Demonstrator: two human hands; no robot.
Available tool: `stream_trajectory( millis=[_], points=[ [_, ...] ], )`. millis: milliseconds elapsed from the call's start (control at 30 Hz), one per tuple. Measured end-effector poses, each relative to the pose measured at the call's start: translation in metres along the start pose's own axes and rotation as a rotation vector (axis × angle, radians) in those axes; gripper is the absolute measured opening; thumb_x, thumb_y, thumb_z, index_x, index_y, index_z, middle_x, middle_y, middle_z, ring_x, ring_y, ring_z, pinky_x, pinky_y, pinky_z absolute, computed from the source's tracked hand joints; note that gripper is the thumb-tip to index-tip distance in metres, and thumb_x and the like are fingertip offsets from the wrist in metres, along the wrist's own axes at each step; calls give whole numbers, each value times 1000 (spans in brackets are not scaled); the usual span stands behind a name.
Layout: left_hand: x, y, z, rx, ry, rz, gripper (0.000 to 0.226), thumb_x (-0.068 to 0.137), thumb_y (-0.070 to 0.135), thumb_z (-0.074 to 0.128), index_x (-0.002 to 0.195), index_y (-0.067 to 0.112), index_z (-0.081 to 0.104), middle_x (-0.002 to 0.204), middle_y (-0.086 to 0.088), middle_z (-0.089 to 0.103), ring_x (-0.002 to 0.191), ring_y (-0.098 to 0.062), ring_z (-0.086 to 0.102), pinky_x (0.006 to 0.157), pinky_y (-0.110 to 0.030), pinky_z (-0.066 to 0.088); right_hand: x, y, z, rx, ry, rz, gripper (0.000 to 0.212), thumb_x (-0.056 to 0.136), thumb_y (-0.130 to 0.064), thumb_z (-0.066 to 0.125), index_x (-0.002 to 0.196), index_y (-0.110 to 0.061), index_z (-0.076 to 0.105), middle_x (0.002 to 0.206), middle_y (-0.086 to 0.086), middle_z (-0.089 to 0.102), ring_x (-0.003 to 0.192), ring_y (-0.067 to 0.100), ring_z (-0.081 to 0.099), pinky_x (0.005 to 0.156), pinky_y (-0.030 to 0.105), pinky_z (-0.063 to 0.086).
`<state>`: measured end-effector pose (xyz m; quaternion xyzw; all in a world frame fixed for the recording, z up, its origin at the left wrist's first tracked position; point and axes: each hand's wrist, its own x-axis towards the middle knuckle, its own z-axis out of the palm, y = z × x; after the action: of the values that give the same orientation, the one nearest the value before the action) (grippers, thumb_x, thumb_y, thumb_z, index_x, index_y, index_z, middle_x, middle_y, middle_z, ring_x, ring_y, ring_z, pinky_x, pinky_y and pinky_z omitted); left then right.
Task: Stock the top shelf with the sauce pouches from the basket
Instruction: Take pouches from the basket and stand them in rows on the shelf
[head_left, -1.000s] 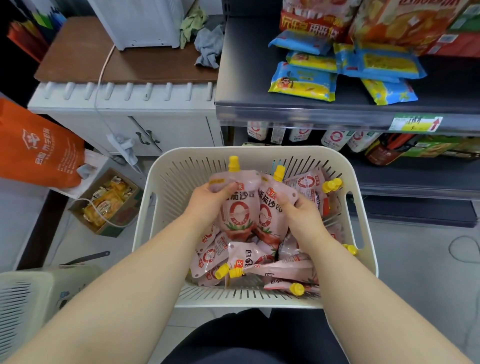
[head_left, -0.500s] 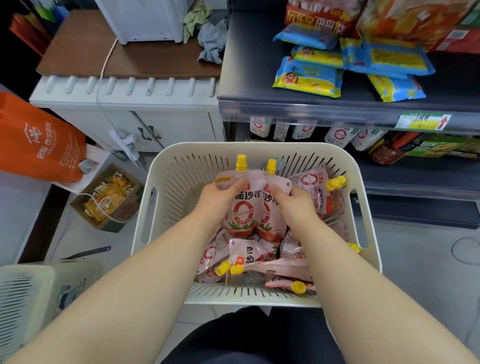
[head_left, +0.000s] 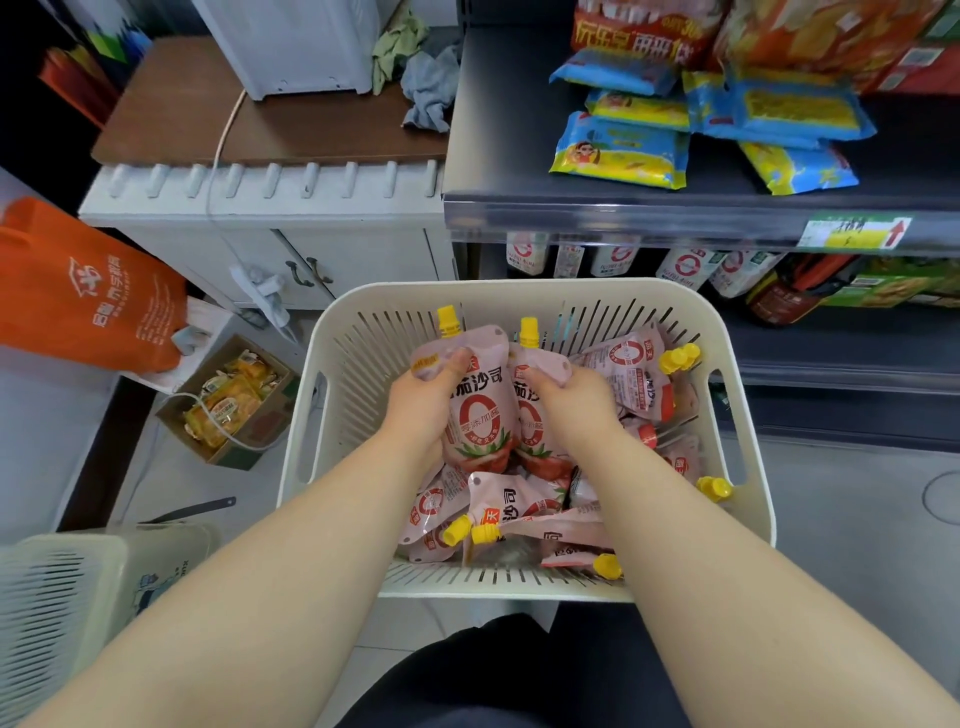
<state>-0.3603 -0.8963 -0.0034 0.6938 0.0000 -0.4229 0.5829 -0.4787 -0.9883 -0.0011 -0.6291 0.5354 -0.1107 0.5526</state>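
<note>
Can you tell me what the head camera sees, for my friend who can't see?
Two bare hands, the left hand and right hand, each grip an upright pink sauce pouch over a white basket full of pouches. A dark shelf with blue snack bags waits beyond.

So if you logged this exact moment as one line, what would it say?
stage: pick-up | left hand: gripping sauce pouch | right hand: gripping second pouch | both above basket | top shelf: unstocked
</note>
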Motion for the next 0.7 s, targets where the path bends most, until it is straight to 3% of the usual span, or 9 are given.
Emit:
stream_trajectory(
  millis=[100,200,300,400,567,633,667,700],
  points=[
    [-7,4,2,-5,-15,-2,16,85,30,67,92,16,65,86,-4,72,77,-17,69,62,-28,53,-10,-3,-10,173,64,35,30,89,-25,61,112,-7,66,97,4,67,99,25,62,92,37,48],
    [-13,18,4,11,-25,15,35,78,39,72,100,12,66,90,-7,73,84,-23,70,73,-37,56,-20,-13,-31,286,94,33,25,88,-25,63,106,-9,67,104,9,68,100,26,63,93,39,49],
    [-24,46,12,6,-75,75,47,70,45,77,103,13,67,97,-10,74,93,-28,69,89,-48,52,-28,-34,-59,347,87,-37,9,88,-25,63,95,-21,67,94,4,71,91,22,67,84,36,52],
    [-38,85,24,-36,-139,206,43,71,39,78,100,10,68,99,-12,73,97,-29,68,94,-50,50,-38,-63,-91,370,91,-162,14,89,-23,62,100,-18,68,92,-1,70,90,18,67,81,34,53],
    [-69,147,48,9,-243,342,93,34,67,84,105,8,66,98,-11,73,94,-30,69,88,-52,52,-56,-118,-141,382,121,-306,7,90,-19,61,91,-19,68,92,4,70,90,24,67,82,39,54],
    [-89,168,59,6,-290,391,83,42,60,84,104,8,66,94,-10,74,89,-29,71,84,-51,54,-67,-138,-161,394,127,-361,11,91,-18,59,97,-13,67,88,5,69,77,17,69,63,27,55],
    [-98,176,65,4,-309,420,66,54,52,83,100,8,67,90,-10,75,85,-29,72,82,-50,55,-74,-147,-171,392,129,-392,14,91,-18,59,101,-11,66,86,5,69,70,12,69,56,23,53],
    [-107,184,71,7,-330,450,47,66,42,80,95,8,69,85,-9,75,80,-28,72,79,-48,56,-80,-153,-180,388,131,-424,16,91,-18,59,103,-10,66,89,5,69,71,11,69,59,23,54]
  ],
)
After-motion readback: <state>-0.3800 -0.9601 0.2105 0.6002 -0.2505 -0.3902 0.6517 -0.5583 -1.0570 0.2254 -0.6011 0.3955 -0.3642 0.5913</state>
